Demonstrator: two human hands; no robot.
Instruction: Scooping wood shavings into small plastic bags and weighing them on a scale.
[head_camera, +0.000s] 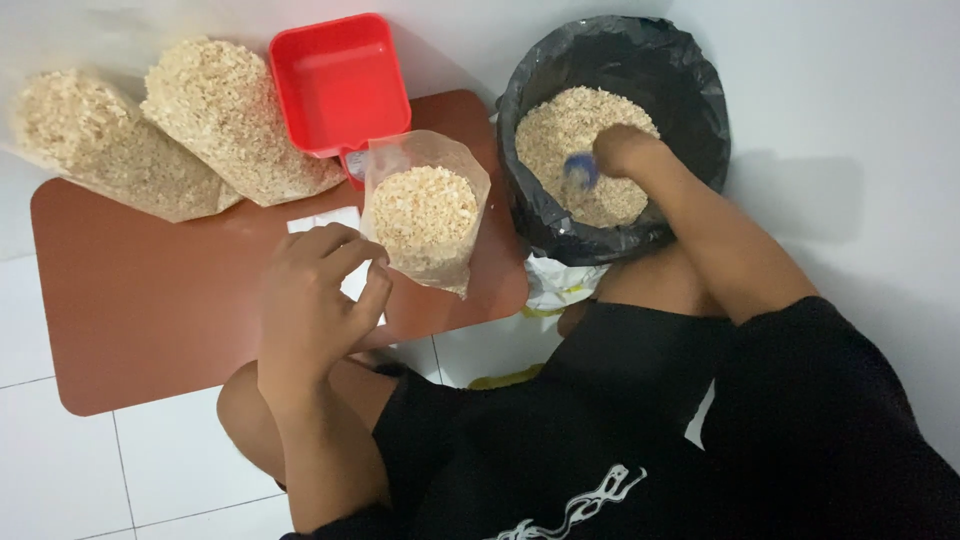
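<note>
My left hand (318, 290) pinches the near edge of a clear plastic bag (425, 215), partly filled with pale beige flakes, which stands open on a low brown table (140, 300). My right hand (622, 148) reaches down into a bucket lined with a black plastic bag (690, 90) and grips a blurred blue scoop (580, 170) half buried in the same beige flakes (560, 125).
Two filled clear bags of flakes (100, 145) (235, 120) lie at the table's far left. A red square plastic tub (340, 80) sits behind the open bag. White paper (325, 222) lies under my left hand. White tiled floor surrounds the table.
</note>
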